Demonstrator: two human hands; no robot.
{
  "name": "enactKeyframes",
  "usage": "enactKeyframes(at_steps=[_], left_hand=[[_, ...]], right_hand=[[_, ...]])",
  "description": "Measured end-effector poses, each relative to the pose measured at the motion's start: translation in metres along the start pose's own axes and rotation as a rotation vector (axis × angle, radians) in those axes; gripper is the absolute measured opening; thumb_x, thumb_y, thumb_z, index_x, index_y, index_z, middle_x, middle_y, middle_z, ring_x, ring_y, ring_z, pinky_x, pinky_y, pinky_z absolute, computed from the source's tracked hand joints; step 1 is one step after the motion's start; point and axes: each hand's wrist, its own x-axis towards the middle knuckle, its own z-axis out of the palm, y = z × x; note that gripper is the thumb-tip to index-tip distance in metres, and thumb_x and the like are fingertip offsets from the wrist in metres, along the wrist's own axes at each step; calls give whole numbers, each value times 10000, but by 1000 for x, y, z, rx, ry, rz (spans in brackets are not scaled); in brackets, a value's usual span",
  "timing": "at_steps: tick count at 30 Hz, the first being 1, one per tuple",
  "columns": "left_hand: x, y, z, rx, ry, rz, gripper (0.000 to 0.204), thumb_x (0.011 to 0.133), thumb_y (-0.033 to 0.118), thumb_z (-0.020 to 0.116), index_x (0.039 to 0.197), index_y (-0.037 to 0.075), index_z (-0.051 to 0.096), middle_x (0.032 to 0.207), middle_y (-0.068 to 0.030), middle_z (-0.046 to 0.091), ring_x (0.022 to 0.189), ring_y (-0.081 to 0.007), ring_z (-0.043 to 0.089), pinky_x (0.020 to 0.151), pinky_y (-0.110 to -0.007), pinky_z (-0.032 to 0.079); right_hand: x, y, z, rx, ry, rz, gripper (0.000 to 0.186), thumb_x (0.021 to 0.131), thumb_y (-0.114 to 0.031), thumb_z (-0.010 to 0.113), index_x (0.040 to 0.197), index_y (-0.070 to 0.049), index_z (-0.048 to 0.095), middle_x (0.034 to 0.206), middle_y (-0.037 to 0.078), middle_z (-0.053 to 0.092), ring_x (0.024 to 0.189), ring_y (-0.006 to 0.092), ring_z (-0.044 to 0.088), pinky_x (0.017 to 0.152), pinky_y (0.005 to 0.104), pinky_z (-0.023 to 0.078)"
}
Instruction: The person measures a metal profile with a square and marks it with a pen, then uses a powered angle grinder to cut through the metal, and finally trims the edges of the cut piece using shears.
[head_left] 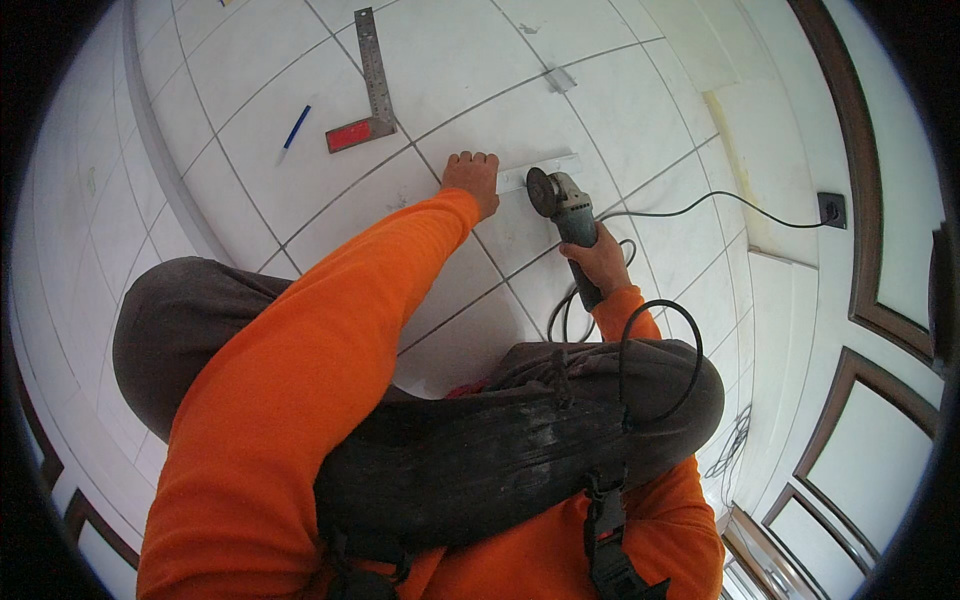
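My left hand [472, 183] is closed around one end of a thin white strip [562, 167], which lies across the floor tiles. An angle grinder [573, 215] is gripped in my right hand [602, 262], its handle pointing back toward my knee. The grinder's dark round disc [541, 192] is over or against the strip, just right of my left fingers; whether it touches cannot be made out. Beyond my left hand lies a metal try square [373, 75] with a red patch on its stock. A blue pen [297, 128] rests left of the square.
The grinder's black cable [690, 205] loops beside my right knee and runs to a dark wall socket [832, 210] at the right. White tiled floor [330, 215] surrounds me. Brown-framed white panels [875, 430] line the right side, with a coiled wire [735, 445] near them.
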Motion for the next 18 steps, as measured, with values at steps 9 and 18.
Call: enactKeyframes(at_steps=[9,18], left_hand=[[1,-1,-3,30,-32,-7,514,780,299,775,1185,57,570,1209,-121,635,1199,-299,566,1013,-442,424],[2,2,-5,36,-33,-5,528,782,313,786,1198,69,571,1216,-119,631,1191,-289,573,1009,-437,429]], right_hand=[[2,7,4,53,5,-51,671,682,-323,808,1191,52,584,1059,247,698,977,365,699,859,416,549],[7,16,10,100,7,-56,683,681,-337,789,1207,47,584,1079,259,694,1005,378,692,878,425,543]])
